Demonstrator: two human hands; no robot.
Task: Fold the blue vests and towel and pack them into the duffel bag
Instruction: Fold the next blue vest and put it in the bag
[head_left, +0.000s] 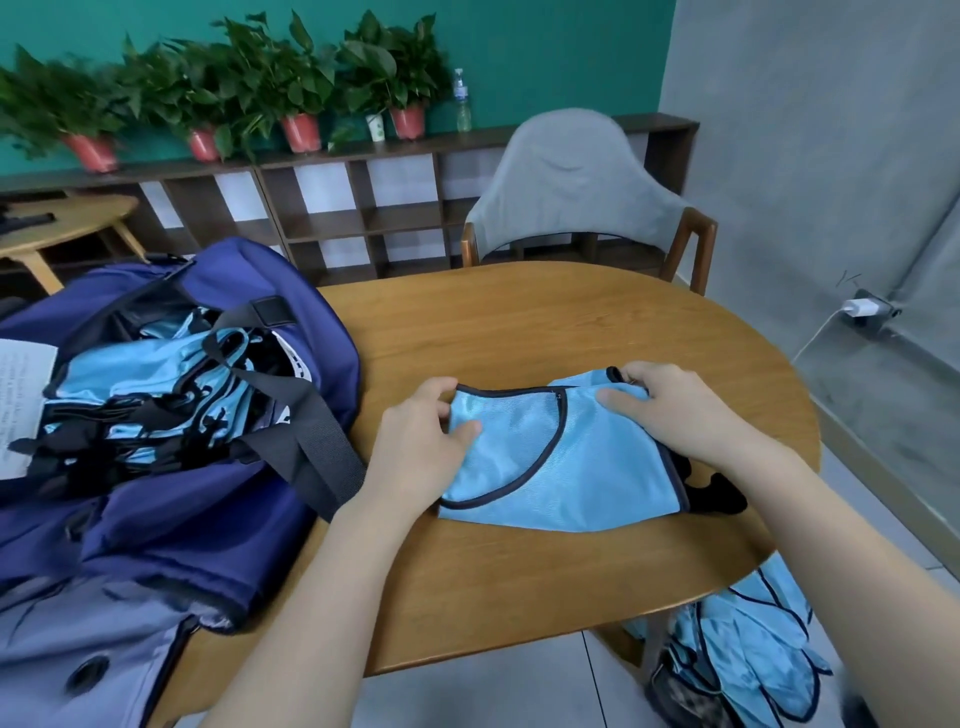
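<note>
Wood-grain desk (545, 322), oval, stands before a teal wall, a low shelf (363, 218) of potted plants (291, 78) and a grey chair (566, 187) at its far edge. Duffel bag (197, 467) lies open over the left edge, blue vests (130, 384) stuffed inside. Folded vest (561, 462) lies near the front edge; left hand (421, 447) pinches its left end, right hand (670, 405) grips its right end. Bare wood stretches to the far and right edges. More vests (748, 644) hang below the right front edge.
</note>
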